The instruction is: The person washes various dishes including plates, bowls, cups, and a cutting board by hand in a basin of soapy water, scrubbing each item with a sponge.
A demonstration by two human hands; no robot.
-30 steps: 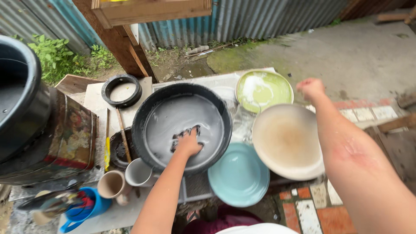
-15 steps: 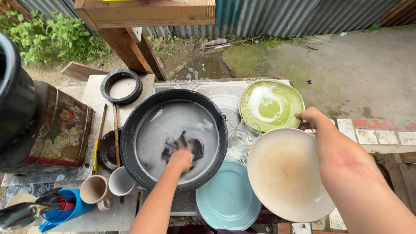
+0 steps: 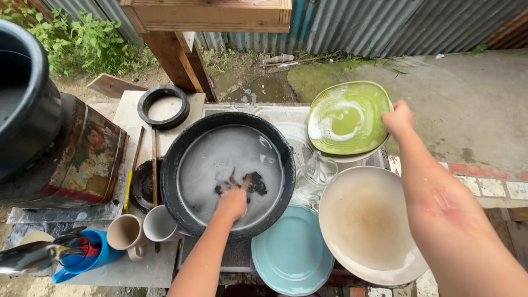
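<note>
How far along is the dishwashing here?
Early on, it seems. The soapy green plate is tilted up by the right hand; the left hand is dipped in the basin of grey water. The beige plate, blue plate and mugs wait nearby.

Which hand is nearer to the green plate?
Right. The right hand grips the green plate at its right edge, lifting it tilted. The left hand is apart from it, down in the black basin of soapy water.

A single head-worn camera looks steeply down, from close above, on an outdoor washing table [image 3: 165,269] and the ground beyond.
</note>
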